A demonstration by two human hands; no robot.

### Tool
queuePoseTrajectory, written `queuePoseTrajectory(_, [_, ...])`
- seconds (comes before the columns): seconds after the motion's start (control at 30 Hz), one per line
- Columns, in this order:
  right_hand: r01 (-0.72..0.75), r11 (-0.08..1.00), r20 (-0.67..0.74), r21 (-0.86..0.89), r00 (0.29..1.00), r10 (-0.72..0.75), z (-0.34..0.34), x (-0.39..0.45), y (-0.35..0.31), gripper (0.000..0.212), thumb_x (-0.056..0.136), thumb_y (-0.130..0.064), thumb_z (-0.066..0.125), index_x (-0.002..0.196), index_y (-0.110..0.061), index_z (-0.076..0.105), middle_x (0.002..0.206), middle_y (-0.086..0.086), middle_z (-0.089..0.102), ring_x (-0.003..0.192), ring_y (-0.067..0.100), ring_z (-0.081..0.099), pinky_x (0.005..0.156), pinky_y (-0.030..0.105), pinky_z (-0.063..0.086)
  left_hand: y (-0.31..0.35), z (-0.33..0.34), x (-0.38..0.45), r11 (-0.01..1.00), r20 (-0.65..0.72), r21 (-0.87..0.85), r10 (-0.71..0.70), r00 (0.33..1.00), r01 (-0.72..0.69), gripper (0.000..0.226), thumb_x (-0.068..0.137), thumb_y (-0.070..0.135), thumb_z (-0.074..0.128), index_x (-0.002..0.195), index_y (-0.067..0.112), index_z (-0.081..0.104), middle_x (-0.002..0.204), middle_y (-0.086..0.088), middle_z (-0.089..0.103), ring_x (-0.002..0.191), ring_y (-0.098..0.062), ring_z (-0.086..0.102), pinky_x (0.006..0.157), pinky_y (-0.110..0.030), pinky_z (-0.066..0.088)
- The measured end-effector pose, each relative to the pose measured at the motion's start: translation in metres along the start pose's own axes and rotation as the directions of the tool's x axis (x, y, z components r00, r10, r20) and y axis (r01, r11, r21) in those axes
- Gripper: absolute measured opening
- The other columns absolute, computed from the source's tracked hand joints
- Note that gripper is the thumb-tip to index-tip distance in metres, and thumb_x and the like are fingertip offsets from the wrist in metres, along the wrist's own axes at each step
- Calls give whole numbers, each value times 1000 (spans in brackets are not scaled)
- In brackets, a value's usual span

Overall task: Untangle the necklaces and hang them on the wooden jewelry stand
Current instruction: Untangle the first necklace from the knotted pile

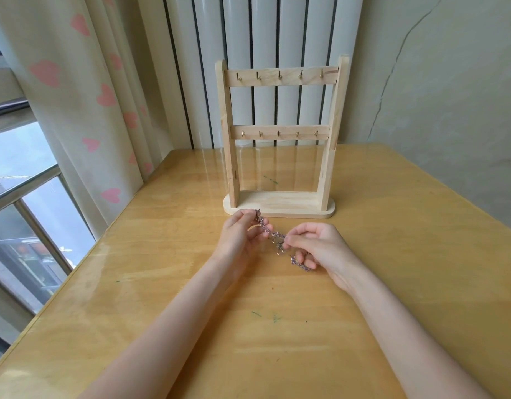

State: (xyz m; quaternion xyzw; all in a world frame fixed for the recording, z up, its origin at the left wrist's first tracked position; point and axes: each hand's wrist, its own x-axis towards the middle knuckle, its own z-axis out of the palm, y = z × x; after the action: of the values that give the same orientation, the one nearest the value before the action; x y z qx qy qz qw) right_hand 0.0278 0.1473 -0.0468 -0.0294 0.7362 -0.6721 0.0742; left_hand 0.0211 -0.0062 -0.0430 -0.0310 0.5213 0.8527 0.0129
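A glossy yellow wooden table [392, 254] carries the wooden jewelry stand [278, 207] upright.

A home, likely a bedroom corner: cream curtains [84, 90] printed with pink hearts are hanging left of a white radiator [265, 33], a window [21, 180] is showing beyond them, and a varnished wooden bench [162, 283] is standing before the radiator.

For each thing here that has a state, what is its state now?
Necklaces: tangled, held above the table between both hands.
Wooden jewelry stand: upright, all hooks bare.
Left hand: pinches the chain's far end.
Right hand: pinches the chain at the knot.
Curtain: drawn partway beside the window.
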Motion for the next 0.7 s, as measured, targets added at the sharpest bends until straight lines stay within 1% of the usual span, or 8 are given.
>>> queuePoseTrajectory(0.07, [-2, 1000, -39, 15, 999, 2, -2, 1, 0, 8, 82, -1, 61, 76, -6, 61, 58, 2, 56, 38, 7, 38, 34, 17, 26, 0, -1, 1, 1000, -23, -4, 1, 1000, -1, 12, 95, 10, 45, 84, 13, 47, 67, -2, 57, 57, -11, 61, 52, -17, 50])
queuePoseTrajectory(0.1, [1, 1000, -57, 18, 998, 0, -3, 1, 0, 8, 83, -2, 61, 76, -6, 61, 54, -1, 51, 38, 6, 36, 34, 17, 24, -1, -1, 2, 997, -44, 72, 34, 998, -30, 12, 95, 11, 46, 84, 15, 48, 70, -1, 57, 59, -10, 60, 52, -17, 49])
queuePoseTrajectory(0.13, [8, 1000, -64, 17, 998, -7, -4, 2, 1, 8, 83, -3, 61, 77, -7, 62, 51, -3, 47, 37, 5, 34, 34, 16, 24, -2, -3, 4, 973, -62, 217, 99, 993, -84, 13, 94, 12, 48, 83, 17, 49, 74, 1, 57, 62, -8, 58, 53, -17, 48])
queuePoseTrajectory(0.2, [36, 999, -47, 7, 998, -36, -6, 2, 1, 7, 84, -6, 63, 78, -7, 64, 47, -8, 46, 38, 4, 34, 35, 15, 24, -5, -5, 5, 812, 12, 534, 273, 962, -237, 14, 92, 10, 53, 83, 22, 54, 81, 7, 57, 69, -6, 54, 59, -17, 47])
queuePoseTrajectory(0.27, [69, 998, -19, -17, 997, -69, -5, 1, 1, 5, 85, -8, 64, 80, -7, 66, 49, -7, 49, 39, 4, 37, 35, 15, 26, -9, -4, 4, 677, 186, 650, 298, 936, -345, 14, 88, 8, 59, 82, 21, 60, 84, 10, 59, 74, -3, 52, 65, -16, 44])
queuePoseTrajectory(0.37, [119, 993, 13, 1, 993, -119, -3, 2, 2, 8, 87, -5, 60, 85, -6, 67, 59, 1, 59, 42, 7, 41, 36, 16, 28, -12, 0, -1, 673, 311, 642, 208, 927, -366, 8, 88, 5, 58, 88, 11, 63, 76, 6, 61, 63, 4, 52, 60, -11, 39])
queuePoseTrajectory(0.5, [151, 988, 35, 43, 988, -153, -5, 3, 3, 12, 89, 0, 54, 95, -5, 63, 69, 5, 66, 47, 16, 40, 39, 24, 28, -10, -3, -1, 775, 239, 575, 146, 960, -261, 13, 88, 3, 58, 93, 13, 64, 74, 1, 64, 64, -7, 53, 59, -17, 44])
queuePoseTrajectory(0.7, [168, 986, -46, 8, 985, -167, -7, 5, 4, 5, 85, -4, 62, 85, -6, 66, 64, 0, 67, 45, 14, 39, 38, 22, 30, -9, -2, -2, 770, 239, 584, 139, 961, -257, 12, 87, 4, 60, 86, 14, 66, 72, 0, 62, 56, 2, 52, 53, -13, 42])
